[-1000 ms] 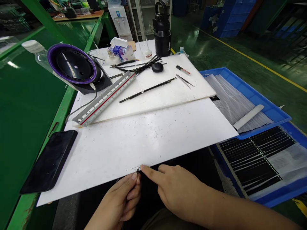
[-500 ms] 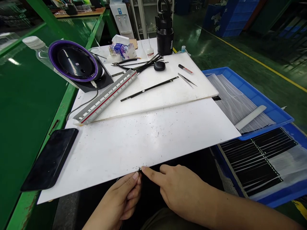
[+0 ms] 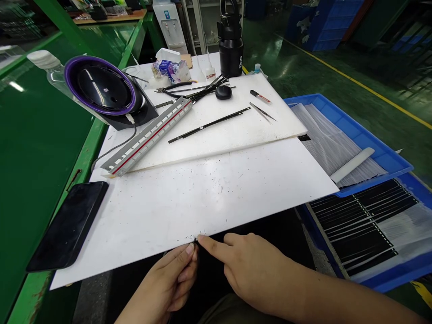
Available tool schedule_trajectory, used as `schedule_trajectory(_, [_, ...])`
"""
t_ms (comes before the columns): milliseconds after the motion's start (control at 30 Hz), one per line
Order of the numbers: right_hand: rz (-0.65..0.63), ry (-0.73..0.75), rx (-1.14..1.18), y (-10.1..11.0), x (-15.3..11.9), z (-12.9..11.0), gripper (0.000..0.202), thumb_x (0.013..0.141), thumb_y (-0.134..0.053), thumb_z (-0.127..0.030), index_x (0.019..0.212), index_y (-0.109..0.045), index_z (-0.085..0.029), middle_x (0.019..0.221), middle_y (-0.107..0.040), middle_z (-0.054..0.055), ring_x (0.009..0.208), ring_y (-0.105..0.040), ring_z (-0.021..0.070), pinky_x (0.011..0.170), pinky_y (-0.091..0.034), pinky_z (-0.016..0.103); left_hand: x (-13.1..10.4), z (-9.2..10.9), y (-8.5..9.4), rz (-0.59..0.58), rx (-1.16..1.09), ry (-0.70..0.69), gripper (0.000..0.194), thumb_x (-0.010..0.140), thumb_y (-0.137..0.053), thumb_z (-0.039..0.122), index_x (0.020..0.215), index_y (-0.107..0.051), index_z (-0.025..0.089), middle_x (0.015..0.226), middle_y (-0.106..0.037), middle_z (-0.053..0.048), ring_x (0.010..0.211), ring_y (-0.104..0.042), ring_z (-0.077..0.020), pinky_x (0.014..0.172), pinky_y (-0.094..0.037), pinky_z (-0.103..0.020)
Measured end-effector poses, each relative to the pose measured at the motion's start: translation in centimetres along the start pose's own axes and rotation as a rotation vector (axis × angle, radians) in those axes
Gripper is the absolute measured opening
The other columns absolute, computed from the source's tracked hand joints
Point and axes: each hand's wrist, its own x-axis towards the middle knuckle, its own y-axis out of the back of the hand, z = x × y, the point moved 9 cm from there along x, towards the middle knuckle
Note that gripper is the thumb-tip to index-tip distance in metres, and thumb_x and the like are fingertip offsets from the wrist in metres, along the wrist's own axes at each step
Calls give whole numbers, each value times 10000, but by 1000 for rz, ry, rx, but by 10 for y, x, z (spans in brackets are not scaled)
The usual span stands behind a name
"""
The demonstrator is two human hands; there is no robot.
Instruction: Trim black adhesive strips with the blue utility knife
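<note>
My left hand [image 3: 175,274] is closed at the near edge of the white board [image 3: 162,211], thumb and finger pinching a thin black strip [image 3: 195,240] of which only a tiny end shows. Against that end rests the index fingertip of my right hand [image 3: 249,270]. That finger is stretched forward while the others curl under, and whatever they may hold is hidden. Tiny dark crumbs lie on the board just beyond the fingertips. Farther back, a pair of long black strips [image 3: 209,125] lies on a white foam slab [image 3: 263,130], beside tweezers [image 3: 263,112].
A grey scale ruler [image 3: 148,137] lies at the slab's left, near a purple-rimmed fan [image 3: 104,87]. A phone [image 3: 69,225] rests at the left edge. Pliers [image 3: 172,90], a black case [image 3: 223,92] and a black bottle [image 3: 231,56] stand farther back. Blue trays [image 3: 401,166] flank the right.
The view has shifted very slightly. Both hands keep almost the same pose, with the right index fingertip still at the strip's end.
</note>
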Motion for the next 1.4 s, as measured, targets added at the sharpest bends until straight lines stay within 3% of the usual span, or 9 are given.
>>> schedule_trajectory(267, [8, -114, -123, -11, -1, 5, 721, 858, -523, -164, 1530, -296, -292, 880, -635, 29, 546, -573, 194, 451, -267, 291, -2, 2, -1, -6, -8, -3, 460, 718, -764, 597, 719, -561, 184, 573, -367, 82, 457, -158, -39, 388, -112, -153])
schedule_trajectory(533, [17, -86, 20, -7, -4, 5, 673, 902, -422, -99, 1550, -284, -217, 921, -640, 38, 639, -575, 171, 562, -397, 292, -3, 1, -3, -6, -58, -7, 426, 719, -779, 560, 754, -588, 180, 574, -362, 83, 457, -154, -37, 379, -105, -146])
schedule_trajectory(867, [4, -122, -11, -16, -4, 3, 718, 885, -477, -135, 1551, -254, -285, 926, -639, 34, 630, -613, 195, 507, -346, 291, -2, -5, -7, 41, -107, -18, 445, 714, -777, 581, 749, -588, 179, 578, -364, 81, 460, -164, -35, 366, -140, -129])
schedule_trajectory(1100, [-4, -168, -104, -18, -4, 2, 753, 873, -495, -117, 1561, -244, -293, 900, -619, 42, 570, -595, 196, 459, -319, 283, -4, -4, -5, -36, -194, 26, 388, 721, -805, 505, 736, -601, 175, 555, -355, 88, 436, -136, -19, 344, -121, -110])
schedule_trajectory(1267, [119, -116, 163, 6, -15, 11, 713, 896, -383, -84, 1572, -241, -260, 971, -616, 38, 707, -601, 190, 638, -457, 313, -15, -4, -16, -162, -367, 108, 304, 722, -833, 413, 735, -648, 173, 515, -349, 93, 416, -109, -11, 311, -149, -100])
schedule_trajectory(1400, [389, -116, 158, 46, -25, 36, 730, 888, -328, -48, 1586, -189, -214, 944, -548, 49, 687, -529, 187, 637, -464, 328, -22, 1, -28, -259, -444, 87, 264, 773, -802, 394, 743, -681, 162, 512, -399, 79, 395, -129, -1, 303, -185, -93])
